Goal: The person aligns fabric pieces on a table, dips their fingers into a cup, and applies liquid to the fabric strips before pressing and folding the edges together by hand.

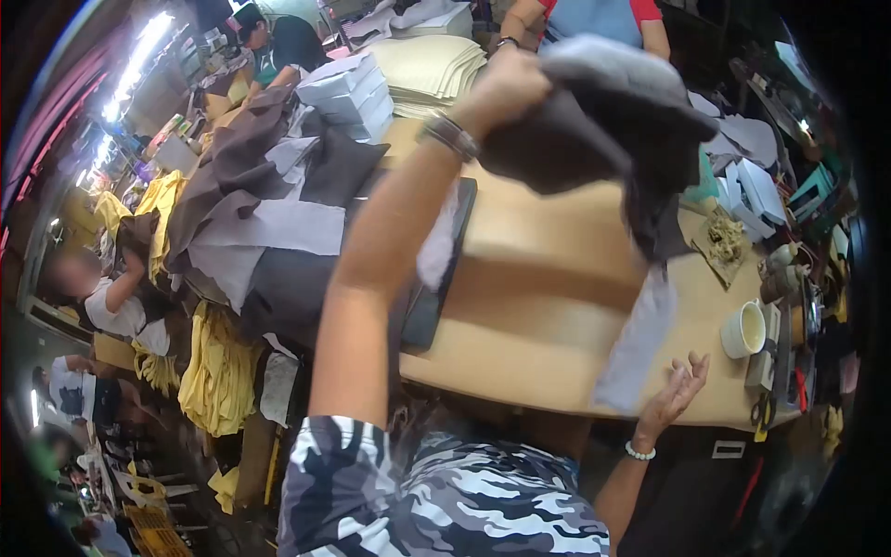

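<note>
From the head view, the left hand (512, 88) is closed on a dark cloth (571, 139), lifted above the tabletop (520, 325) towards its far edge; a pale strip (639, 339) hangs blurred below it; the right hand (676, 395), fingers spread, holds nothing visible by the near edge; a firm grip, slack clear of the right-edge cup (742, 330), suits this lift; the left arm stretches high, the right palm faces up.

Left of the smooth, pale-brown, rectangular tabletop (529, 357), a long, white, tube-shaped light (141, 63) glows; darkness lies beneath its near edge.
</note>
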Demonstrator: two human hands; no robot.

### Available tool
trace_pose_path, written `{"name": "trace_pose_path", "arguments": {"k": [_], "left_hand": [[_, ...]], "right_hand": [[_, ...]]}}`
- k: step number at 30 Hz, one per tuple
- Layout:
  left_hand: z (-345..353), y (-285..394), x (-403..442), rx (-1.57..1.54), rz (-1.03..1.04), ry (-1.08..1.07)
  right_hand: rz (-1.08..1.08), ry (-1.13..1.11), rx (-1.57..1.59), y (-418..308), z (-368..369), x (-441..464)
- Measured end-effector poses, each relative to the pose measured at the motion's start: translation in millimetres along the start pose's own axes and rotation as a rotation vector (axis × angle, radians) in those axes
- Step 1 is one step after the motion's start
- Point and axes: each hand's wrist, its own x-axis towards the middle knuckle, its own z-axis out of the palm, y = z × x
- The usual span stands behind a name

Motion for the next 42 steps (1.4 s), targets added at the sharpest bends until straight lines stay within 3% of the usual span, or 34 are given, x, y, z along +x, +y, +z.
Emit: {"name": "trace_pose_path", "arguments": {"k": [4,9,14,18,20,22,24,25,28,29,32,34,42], "left_hand": [[-138.1,-30.1,11.4,-0.212,-0.009,0.388],[-330.6,-150.0,-16.5,-0.377,-0.180,0.924],[-396.1,-261.7,-70.6,-0.536,-0.472,1.179],[-335.9,-293.5,-91.9,-0.623,-0.555,0.939],[-252.9,-253.1,-110.3,-0.502,-0.275,0.709],[-162.8,-151.3,-121.6,-0.514,-0.313,0.702],[-95.9,-61.2,-143.9,-0.657,-0.004,0.478],[-73.7,-43.6,-155.9,-0.755,0.250,0.276],[-9.3,56.6,-177.7,-1.367,0.931,-0.101],[10.7,84.6,-185.7,-1.498,1.018,-0.260],[59.5,122.4,-212.8,-1.681,1.030,-0.506],[80.9,128.2,-224.4,-1.729,1.001,-0.560],[86.6,116.1,-245.3,-1.782,0.911,-0.404]], "right_hand": [[-0.028,0.033,-0.006,3.9,-0.3,-1.4],[-0.022,0.037,-0.066,3.1,-0.3,-0.3],[-0.016,0.036,-0.114,0.2,1.5,0.5],[-0.012,0.018,-0.131,-1.9,2.5,0.2],[-0.011,0.019,-0.129,-1.1,2.8,-0.2],[-0.014,0.014,-0.135,-1.5,2.4,-0.2],[-0.024,0.006,-0.147,-1.7,1.7,-0.2],[-0.041,0.016,-0.157,1.2,0.3,0.2],[-0.075,0.041,-0.171,8.8,-1.1,2.0],[-0.071,0.053,-0.167,7.8,-0.4,1.9],[-0.074,0.067,-0.152,13.3,-3.8,2.2],[-0.073,0.068,-0.146,18.4,-3.2,4.2],[-0.111,0.043,-0.153,27.4,-9.7,7.5]]}}
